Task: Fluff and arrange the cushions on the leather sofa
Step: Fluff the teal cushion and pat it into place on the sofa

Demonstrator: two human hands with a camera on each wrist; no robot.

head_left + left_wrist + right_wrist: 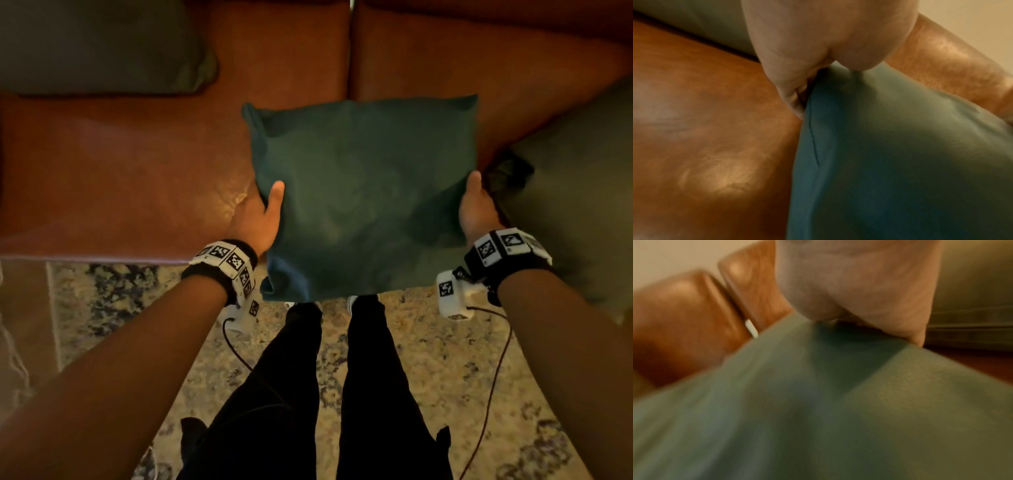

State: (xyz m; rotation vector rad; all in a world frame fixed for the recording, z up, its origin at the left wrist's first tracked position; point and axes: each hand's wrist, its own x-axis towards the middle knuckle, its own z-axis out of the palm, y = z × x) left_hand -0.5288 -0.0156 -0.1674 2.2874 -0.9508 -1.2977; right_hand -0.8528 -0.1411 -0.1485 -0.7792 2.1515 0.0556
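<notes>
Upper left, a grey cushion [99, 44] sat on the sofa [120, 178]. Left hand [257, 219] gripped the teal cushion [363, 195] mid-frame, thumb on top; right hand [474, 209] gripped its other edge. Another cushion [575, 192] sat far right.

A cushion [359, 192] hangs over the sofa [120, 178] seat's front edge, between two cushions [96, 44] [575, 212].
</notes>
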